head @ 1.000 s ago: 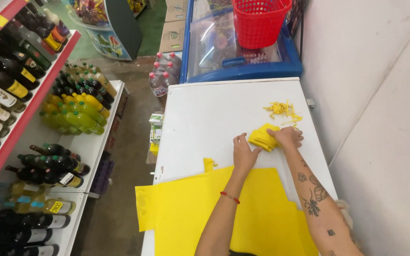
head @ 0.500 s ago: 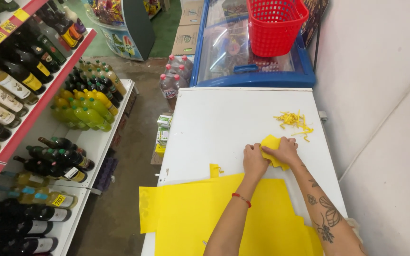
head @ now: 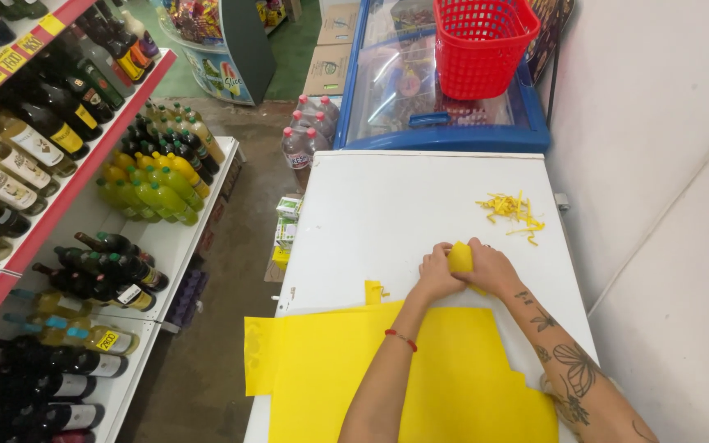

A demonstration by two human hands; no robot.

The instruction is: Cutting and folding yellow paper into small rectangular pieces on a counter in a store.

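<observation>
A small folded yellow piece [head: 460,258] is pinched between the left hand [head: 436,275] and right hand [head: 492,269] above large yellow sheets [head: 420,377] on the white worktop [head: 387,213]. Yellow scraps [head: 512,213] are scattered well apart.

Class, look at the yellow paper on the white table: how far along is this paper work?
Done: a small pile of thin yellow paper shreds lies on the white table top. In hand: left hand and right hand together pinch a small folded yellow paper piece. Left: large yellow paper sheets remain mostly whole.

Red basket [head: 481,45] atop blue freezer [head: 445,123]
</observation>
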